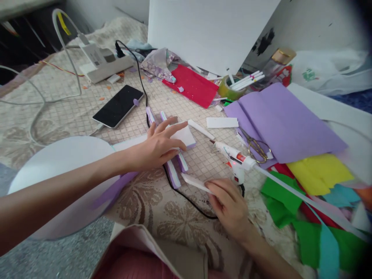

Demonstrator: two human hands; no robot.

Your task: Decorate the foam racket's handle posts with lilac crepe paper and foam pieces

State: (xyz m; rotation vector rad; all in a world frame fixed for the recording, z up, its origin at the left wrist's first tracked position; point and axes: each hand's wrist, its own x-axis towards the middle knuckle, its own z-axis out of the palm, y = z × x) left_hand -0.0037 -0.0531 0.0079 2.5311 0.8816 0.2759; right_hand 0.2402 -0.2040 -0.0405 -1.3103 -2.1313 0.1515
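My left hand (159, 145) lies flat with its fingers spread on a white-and-purple foam piece (186, 136) in the middle of the patterned cloth. Purple-and-white foam strips (173, 176) run under and beside that hand. My right hand (228, 203) pinches the near end of a white foam strip (194, 182), which rests on the cloth just below the left hand. A white hot glue gun (236, 157) lies right behind my right hand, nozzle pointing left, with its black cord (186, 197) looping across the cloth.
A black phone (118, 105) lies at the left. Purple sheet (283, 122), scissors (257, 147), and green, yellow and blue scraps (305, 201) fill the right. Red glitter sheet (192, 85), tape roll (228, 90), power strip (107, 68), white board (209, 31) sit behind. A white round disc (58, 162) lies near left.
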